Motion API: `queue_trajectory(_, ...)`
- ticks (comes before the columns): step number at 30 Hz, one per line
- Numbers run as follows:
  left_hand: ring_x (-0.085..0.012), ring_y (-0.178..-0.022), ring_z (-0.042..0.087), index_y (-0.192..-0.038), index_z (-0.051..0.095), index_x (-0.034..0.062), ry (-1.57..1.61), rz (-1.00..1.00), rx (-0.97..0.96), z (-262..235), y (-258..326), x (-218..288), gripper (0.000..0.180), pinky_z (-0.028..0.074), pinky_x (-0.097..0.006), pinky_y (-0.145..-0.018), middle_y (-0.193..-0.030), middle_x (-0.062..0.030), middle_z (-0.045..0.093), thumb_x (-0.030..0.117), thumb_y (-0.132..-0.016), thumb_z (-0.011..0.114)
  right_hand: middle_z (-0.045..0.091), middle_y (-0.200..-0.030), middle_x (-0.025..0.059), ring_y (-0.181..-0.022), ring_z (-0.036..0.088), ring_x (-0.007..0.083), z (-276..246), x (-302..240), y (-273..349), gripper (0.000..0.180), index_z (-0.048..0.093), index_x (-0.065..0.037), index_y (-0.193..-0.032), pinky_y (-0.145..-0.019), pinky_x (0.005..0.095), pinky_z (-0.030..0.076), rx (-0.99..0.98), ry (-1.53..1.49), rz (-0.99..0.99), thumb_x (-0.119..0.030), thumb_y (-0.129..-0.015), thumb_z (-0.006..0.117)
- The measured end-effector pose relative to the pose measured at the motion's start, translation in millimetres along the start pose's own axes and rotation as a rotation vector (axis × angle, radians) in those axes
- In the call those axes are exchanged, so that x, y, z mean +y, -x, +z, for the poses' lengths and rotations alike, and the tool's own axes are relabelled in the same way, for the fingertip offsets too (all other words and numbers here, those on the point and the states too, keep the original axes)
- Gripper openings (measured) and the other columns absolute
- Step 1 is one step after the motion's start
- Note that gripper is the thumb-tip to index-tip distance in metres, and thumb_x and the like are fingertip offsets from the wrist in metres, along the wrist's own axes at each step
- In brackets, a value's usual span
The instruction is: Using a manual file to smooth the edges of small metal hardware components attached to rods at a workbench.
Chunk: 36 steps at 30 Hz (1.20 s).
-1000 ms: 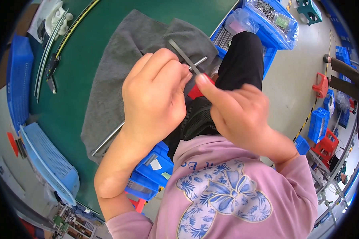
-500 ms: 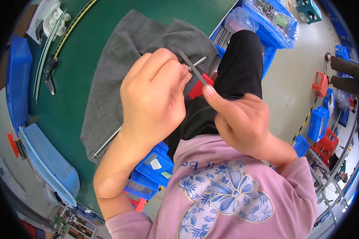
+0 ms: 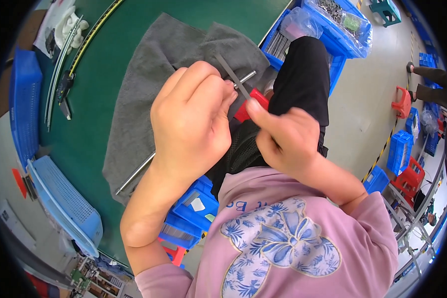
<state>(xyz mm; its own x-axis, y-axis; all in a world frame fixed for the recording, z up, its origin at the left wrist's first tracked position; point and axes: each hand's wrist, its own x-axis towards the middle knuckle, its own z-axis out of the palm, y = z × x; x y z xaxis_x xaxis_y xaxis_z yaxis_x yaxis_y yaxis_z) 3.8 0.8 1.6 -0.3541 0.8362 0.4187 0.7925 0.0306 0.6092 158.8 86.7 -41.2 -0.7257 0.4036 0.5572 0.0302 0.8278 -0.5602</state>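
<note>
Bright light is being reflected along the metal rod (image 3: 135,173); outer edges are being bent, corners being blackened.

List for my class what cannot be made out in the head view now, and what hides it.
- Head view: the middle of the metal rod, and whether the upper tip belongs to it; the left hand covers it.
- Head view: the near end of the flat grey tool; hidden in the grip of the right hand.
- Head view: the co-worker above the legs; cut off by the right rim.
</note>
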Motion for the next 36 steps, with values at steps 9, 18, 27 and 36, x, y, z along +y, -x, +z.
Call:
queue_trajectory(9,-0.0277,-0.064,0.053,-0.073,0.057,0.0023,0.003,-0.004,-0.015,-2,-1,0,0.017,0.044,-0.037,-0.056,-0.074,-0.0079,0.054,-0.006,-0.063,0.069,0.049,-0.054,0.0004,-0.041,0.044,0.0157,22,13,6,0.046,0.069,-0.001,-0.104,-0.044,0.0288,0.033,0.116,-0.059,-0.08,0.012,-0.06,0.064)
queue_trajectory(18,-0.0276,-0.064,0.053,-0.072,0.056,0.0021,0.02,-0.005,-0.004,-2,-1,-1,0.017,0.043,-0.037,-0.055,-0.073,-0.008,0.053,-0.006,-0.063,0.068,0.047,-0.053,-0.0003,-0.04,0.043,0.0148,25,17,0,0.043,0.069,0.001,-0.1,-0.043,0.0285,0.032,0.146,-0.004,-0.146,0.013,-0.059,0.064)
queue_trajectory(27,-0.028,-0.065,0.054,-0.071,0.055,0.0025,0.012,-0.012,-0.003,-1,-2,-1,0.018,0.044,-0.037,-0.056,-0.073,-0.008,0.053,-0.007,-0.062,0.068,0.049,-0.051,-0.0021,-0.04,0.045,0.0136,18,13,-10,0.047,0.071,-0.007,-0.104,-0.042,0.028,0.032,0.104,0.042,-0.097,0.005,-0.06,0.065)
queue_trajectory(36,-0.0283,-0.065,0.053,-0.071,0.055,0.0027,-0.004,0.001,0.011,1,-2,0,0.019,0.044,-0.037,-0.056,-0.073,-0.0077,0.053,-0.007,-0.061,0.068,0.046,-0.049,-0.0042,-0.04,0.045,0.0123,-10,2,-29,0.047,0.071,-0.009,-0.108,-0.042,0.0283,0.03,-0.112,0.079,-0.043,0.002,-0.063,0.063)
